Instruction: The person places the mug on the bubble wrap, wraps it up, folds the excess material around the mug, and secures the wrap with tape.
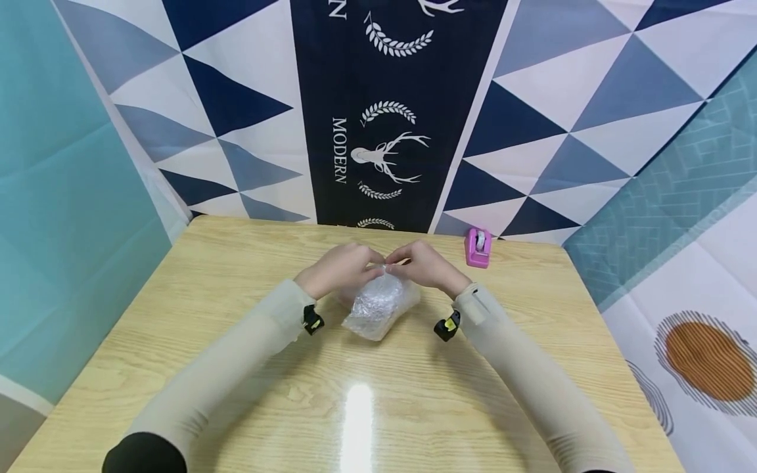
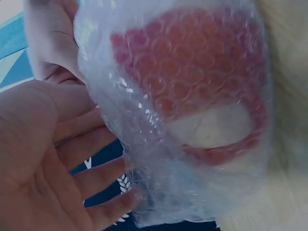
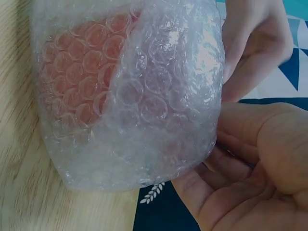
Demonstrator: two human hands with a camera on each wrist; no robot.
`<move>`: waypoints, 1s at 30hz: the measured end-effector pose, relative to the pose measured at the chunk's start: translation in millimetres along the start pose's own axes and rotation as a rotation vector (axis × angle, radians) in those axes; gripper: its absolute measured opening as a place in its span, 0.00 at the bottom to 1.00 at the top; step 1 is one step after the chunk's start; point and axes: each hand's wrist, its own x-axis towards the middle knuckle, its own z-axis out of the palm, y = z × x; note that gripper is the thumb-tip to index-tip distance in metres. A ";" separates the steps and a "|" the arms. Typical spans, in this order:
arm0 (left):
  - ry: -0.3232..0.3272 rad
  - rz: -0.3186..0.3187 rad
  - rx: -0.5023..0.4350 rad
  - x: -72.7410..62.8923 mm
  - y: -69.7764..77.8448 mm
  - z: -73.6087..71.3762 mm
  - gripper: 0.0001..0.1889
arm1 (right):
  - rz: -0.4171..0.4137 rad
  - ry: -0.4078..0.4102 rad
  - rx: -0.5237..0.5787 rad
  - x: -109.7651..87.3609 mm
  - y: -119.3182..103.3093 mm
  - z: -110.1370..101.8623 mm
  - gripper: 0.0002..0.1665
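Observation:
A bundle of clear bubble wrap (image 1: 378, 307) sits on the table between both hands, toward its back edge. Through the layers shows a red item (image 2: 192, 72) with a rounded loop around a pale opening; the wrap blurs its exact kind. My left hand (image 1: 343, 268) pinches the wrap's upper edge with thumb and forefinger, while its other fingers spread behind the bundle in the left wrist view. Close beside it, my right hand (image 1: 427, 266) pinches the same edge from the right. The right wrist view shows its fingers (image 3: 192, 185) against the wrap's far side.
A pink tape dispenser (image 1: 478, 248) stands at the table's back edge, right of the hands. Behind the wooden table (image 1: 266, 407) hangs a patterned cloth (image 1: 248, 85) with triangles and a deer print. Teal cloth (image 1: 71, 197) borders the left side.

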 end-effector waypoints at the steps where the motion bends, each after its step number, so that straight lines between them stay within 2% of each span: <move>1: -0.021 -0.010 0.013 3.6 1.0 -0.6 0.15 | 0.002 0.001 -0.003 0.3 -0.3 0.1 0.14; 4: -0.067 -0.048 0.030 11.7 3.4 -2.7 0.13 | -0.004 0.002 -0.011 1.1 -1.2 -0.7 0.13; 7: -0.084 -0.067 0.023 17.0 4.2 -4.3 0.11 | -0.013 0.004 -0.027 2.2 -0.8 -1.7 0.13; 11: -0.076 -0.089 -0.012 20.8 4.0 -4.7 0.10 | -0.008 0.014 -0.031 3.1 0.1 -2.4 0.12; 17: -0.066 -0.142 -0.034 19.3 2.3 0.6 0.10 | 0.002 0.008 -0.020 3.7 -0.5 1.7 0.12; 21: -0.054 -0.175 -0.053 18.2 1.7 3.9 0.10 | -0.038 -0.001 -0.084 5.2 -1.8 5.1 0.12; 25: -0.043 -0.170 -0.074 17.8 1.9 5.6 0.08 | -0.080 0.001 -0.176 6.3 -5.6 7.1 0.09; 30: -0.057 -0.098 -0.115 17.9 0.6 3.4 0.06 | -0.080 0.031 -0.217 5.2 -10.4 9.5 0.05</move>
